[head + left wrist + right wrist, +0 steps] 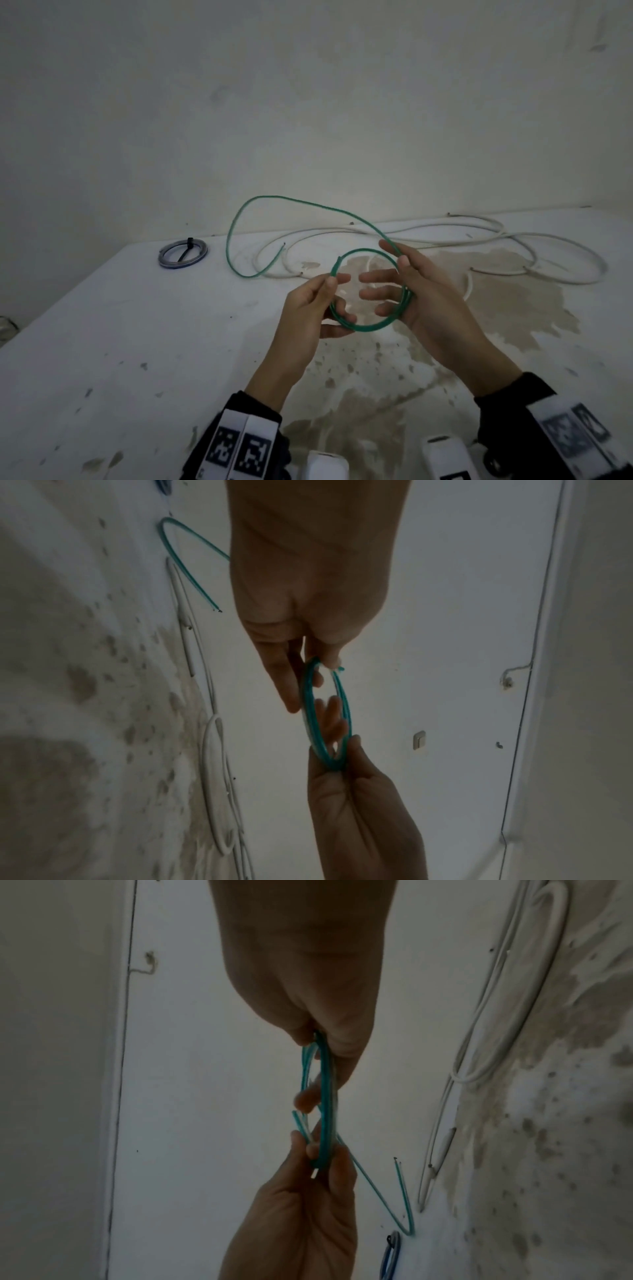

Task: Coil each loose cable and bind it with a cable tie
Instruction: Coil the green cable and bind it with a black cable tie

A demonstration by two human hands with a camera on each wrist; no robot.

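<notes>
So we hold the thin green plastic-coated cable (pixel 368 325) in the air above the middle of the white stained table (pixel 102 342), and part of it is already wound into a small round coil of about two or three turns. Our left hand (pixel 308 308) pinches the left side of this coil between thumb and fingers, close to the short cut end that sticks up there. Our right hand (pixel 421 301) grips the right side of the coil between thumb and palm, while its other fingers stretch out straight through the ring. The two hands are near each other, one on each side of the coil, and they do not touch.

We judge that the winding is not finished. A long loose tail of the same green cable rises from the right hand, makes a wide arc to the far left and comes down to the table, where its free end lies. No tie is on this coil, and we see no loose tie in the pictures.

Farther away, at the far left of the table, one small grey-blue cable coil (pixel 183 253) lies flat, already bound with a black cable tie (pixel 186 248), so one cable seems done. Along the far and right side, long white cables (pixel 445 233) lie loose in wide curves, not yet coiled.
</notes>
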